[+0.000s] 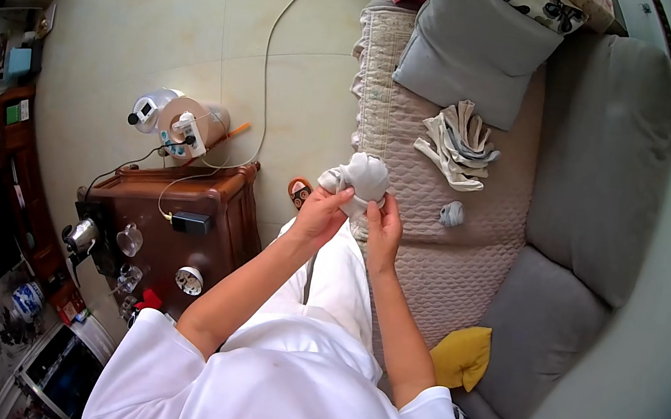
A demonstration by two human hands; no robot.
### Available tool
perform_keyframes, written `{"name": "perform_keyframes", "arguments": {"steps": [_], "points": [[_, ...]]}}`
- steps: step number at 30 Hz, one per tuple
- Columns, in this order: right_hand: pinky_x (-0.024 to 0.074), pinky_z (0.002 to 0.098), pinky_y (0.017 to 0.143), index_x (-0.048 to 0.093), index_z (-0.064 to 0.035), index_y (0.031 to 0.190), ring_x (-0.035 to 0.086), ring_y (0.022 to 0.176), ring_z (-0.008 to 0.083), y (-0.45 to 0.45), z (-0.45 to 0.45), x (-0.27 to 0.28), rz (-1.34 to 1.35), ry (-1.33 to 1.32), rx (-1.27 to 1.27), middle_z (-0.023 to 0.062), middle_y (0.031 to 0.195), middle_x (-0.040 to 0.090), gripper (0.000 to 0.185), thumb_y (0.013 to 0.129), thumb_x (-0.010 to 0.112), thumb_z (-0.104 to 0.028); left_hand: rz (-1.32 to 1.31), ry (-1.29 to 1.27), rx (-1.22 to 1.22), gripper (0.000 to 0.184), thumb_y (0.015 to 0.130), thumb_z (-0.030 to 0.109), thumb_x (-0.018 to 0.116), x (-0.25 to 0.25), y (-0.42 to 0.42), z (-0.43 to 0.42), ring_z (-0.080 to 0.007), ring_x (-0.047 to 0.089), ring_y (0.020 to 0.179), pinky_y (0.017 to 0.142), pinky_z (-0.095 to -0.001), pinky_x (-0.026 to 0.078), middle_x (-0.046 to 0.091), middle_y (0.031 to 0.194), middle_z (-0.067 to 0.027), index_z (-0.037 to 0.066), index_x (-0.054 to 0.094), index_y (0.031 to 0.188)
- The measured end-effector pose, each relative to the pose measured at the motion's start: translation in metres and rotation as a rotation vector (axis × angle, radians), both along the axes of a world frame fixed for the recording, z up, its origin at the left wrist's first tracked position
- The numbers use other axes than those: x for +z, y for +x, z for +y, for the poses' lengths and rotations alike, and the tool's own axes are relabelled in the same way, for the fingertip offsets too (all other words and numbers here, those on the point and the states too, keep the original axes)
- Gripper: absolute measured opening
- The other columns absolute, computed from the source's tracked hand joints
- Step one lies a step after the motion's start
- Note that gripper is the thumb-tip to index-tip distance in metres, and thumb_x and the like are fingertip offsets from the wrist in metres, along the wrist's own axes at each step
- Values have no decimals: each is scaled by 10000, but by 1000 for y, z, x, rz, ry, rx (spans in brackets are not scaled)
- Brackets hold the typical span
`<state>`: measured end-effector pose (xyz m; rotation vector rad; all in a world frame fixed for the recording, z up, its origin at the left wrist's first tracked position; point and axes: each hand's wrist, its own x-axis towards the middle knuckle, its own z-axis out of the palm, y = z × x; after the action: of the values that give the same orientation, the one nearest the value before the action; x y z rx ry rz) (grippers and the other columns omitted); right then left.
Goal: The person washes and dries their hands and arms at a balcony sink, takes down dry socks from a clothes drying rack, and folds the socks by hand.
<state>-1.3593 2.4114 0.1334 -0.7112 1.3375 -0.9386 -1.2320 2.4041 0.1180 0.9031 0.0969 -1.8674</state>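
Note:
Both hands are in front of my lap, closed on a pale bunched-up fabric piece that looks like a pair of socks. My left hand pinches its lower left side between thumb and fingers. On the lower right side, my right hand grips it with the thumb up. To the right, on the sofa's quilted cover, lies a loose pile of white and grey socks. A small grey rolled-up sock ball sits just below that pile.
The sofa cover carries a grey cushion and a yellow cushion. At left stands a wooden table with glassware and a kettle. A white cable crosses the tiled floor near a slipper.

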Motion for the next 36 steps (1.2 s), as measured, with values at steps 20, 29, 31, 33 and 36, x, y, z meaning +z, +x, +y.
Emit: {"name": "perform_keyframes", "arguments": {"steps": [20, 29, 31, 33, 36], "points": [[459, 317, 806, 463, -44, 1134, 576, 945, 243, -128, 32, -182, 551, 203, 124, 105, 1034, 590, 473, 750, 703, -181, -687, 110, -713, 514, 795, 97, 668, -103, -70, 40, -187, 525, 1048, 897, -293, 419, 565, 1115, -120, -38, 442, 1236], [360, 430, 958, 464, -96, 1205, 425, 1173, 284, -202, -27, -198, 1402, 112, 264, 89, 1290, 436, 584, 701, 736, -208, -580, 174, -524, 287, 839, 154, 625, -121, -20, 37, -149, 581, 938, 832, -278, 446, 623, 998, -70, 27, 546, 1084], [262, 487, 1040, 449, -97, 1238, 399, 1208, 254, -207, -49, -203, 1501, 183, 380, 66, 1342, 392, 641, 691, 747, -248, -590, 172, -508, 278, 841, 162, 624, -122, -17, 33, -146, 587, 925, 829, -280, 449, 626, 990, -69, 30, 553, 1076], [221, 511, 1063, 443, -102, 1245, 392, 1218, 244, -213, -69, -212, 1618, 250, 518, 61, 1365, 369, 655, 688, 748, -261, -599, 180, -501, 258, 855, 146, 607, -123, -19, 30, -150, 599, 898, 804, -275, 466, 632, 963, -74, 20, 549, 1072], [183, 538, 1074, 538, -93, 1153, 408, 1203, 229, -222, -88, -230, 1587, 446, 742, 52, 1263, 491, 528, 692, 746, -244, -594, 155, -494, 223, 876, 118, 574, -124, -21, 27, -156, 607, 868, 777, -264, 482, 635, 943, -88, 0, 539, 1062]]}}
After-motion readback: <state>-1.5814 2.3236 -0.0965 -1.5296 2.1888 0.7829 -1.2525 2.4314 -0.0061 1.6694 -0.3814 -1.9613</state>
